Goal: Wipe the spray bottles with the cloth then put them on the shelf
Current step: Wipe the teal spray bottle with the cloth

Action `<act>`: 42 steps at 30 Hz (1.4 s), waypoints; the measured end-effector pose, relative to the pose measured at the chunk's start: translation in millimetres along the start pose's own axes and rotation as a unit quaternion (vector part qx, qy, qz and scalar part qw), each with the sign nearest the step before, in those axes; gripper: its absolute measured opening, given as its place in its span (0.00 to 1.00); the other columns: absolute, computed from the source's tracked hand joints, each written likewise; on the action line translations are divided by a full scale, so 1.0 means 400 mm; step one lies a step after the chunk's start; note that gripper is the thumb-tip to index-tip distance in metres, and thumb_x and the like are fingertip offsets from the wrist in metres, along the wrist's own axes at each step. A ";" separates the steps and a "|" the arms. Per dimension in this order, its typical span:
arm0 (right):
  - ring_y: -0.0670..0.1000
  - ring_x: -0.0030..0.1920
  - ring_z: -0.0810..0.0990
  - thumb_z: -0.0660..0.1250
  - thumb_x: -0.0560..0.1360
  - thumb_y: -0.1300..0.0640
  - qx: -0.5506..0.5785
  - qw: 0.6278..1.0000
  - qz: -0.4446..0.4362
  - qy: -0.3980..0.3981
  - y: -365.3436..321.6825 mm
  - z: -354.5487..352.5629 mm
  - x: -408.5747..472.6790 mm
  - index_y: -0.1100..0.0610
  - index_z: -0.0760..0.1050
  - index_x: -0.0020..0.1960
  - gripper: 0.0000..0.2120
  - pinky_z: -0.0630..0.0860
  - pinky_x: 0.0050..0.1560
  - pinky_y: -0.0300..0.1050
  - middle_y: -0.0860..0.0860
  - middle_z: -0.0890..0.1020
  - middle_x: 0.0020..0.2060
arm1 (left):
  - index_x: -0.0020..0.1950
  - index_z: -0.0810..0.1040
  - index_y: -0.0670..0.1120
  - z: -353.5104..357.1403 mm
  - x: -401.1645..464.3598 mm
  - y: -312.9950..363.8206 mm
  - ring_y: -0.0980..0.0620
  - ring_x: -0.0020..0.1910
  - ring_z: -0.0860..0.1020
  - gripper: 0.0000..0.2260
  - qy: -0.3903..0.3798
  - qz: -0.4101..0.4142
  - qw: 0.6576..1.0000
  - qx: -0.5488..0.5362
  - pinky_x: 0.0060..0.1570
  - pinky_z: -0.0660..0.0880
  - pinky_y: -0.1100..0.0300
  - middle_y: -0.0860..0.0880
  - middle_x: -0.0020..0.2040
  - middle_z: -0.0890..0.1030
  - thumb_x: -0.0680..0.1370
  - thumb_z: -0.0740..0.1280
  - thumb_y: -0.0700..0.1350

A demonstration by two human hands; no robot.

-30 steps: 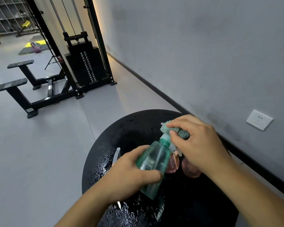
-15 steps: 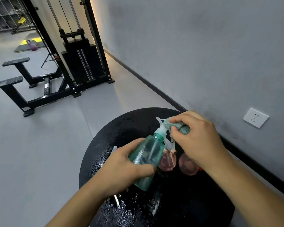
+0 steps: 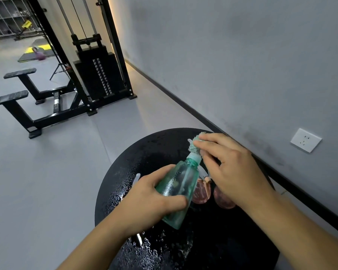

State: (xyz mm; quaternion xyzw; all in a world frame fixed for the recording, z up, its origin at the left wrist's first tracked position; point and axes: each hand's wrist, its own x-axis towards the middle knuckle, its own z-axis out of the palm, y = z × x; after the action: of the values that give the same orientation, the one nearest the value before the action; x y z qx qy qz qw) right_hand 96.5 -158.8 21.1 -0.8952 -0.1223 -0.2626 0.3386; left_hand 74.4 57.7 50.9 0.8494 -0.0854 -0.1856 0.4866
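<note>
Green bottle (image 3: 179,189) tilted over the wet round bench (image 3: 125,172), wall tight at 3 o'clock.
Left hand (image 3: 150,203) fingers clamped round the bottle; right hand (image 3: 232,168) fingers pinching the cloth (image 3: 194,144) on its nozzle.

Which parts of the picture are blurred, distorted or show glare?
Head view: the right hand with the cloth is slightly motion-blurred; the wide lens bends the wall's baseboard; water drops on the black round table catch glare; a warm light strip glows behind the weight machine.
</note>
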 end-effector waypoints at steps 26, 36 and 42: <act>0.40 0.55 0.80 0.68 0.79 0.63 -0.017 0.996 0.084 0.000 0.011 -0.033 0.014 0.50 0.85 0.57 0.12 0.75 0.59 0.32 0.39 0.81 0.53 | 0.62 0.78 0.75 -0.006 0.004 -0.005 0.51 0.54 0.88 0.26 -0.003 -0.006 1.000 -0.012 0.77 0.67 0.36 0.57 0.53 0.89 0.70 0.78 0.51; 0.40 0.53 0.79 0.69 0.78 0.63 -0.016 0.995 0.103 -0.010 0.010 -0.031 0.010 0.50 0.85 0.56 0.12 0.68 0.54 0.20 0.39 0.81 0.53 | 0.56 0.83 0.73 -0.008 0.006 -0.006 0.44 0.51 0.88 0.28 0.006 0.017 0.998 -0.059 0.58 0.84 0.46 0.52 0.51 0.89 0.76 0.78 0.37; 0.38 0.54 0.78 0.69 0.79 0.62 -0.005 0.995 0.100 -0.011 -0.006 -0.032 0.007 0.50 0.86 0.57 0.12 0.67 0.55 0.20 0.39 0.80 0.54 | 0.57 0.83 0.72 -0.009 0.009 -0.005 0.46 0.50 0.89 0.27 0.001 0.022 0.998 -0.063 0.57 0.85 0.49 0.52 0.51 0.90 0.76 0.77 0.37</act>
State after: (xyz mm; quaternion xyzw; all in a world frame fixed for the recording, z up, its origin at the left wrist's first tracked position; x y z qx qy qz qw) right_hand 92.8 -165.3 32.1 -0.9075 -0.0345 -0.2178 0.3574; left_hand 79.0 60.6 50.0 0.8153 -0.0920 -0.1789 0.5429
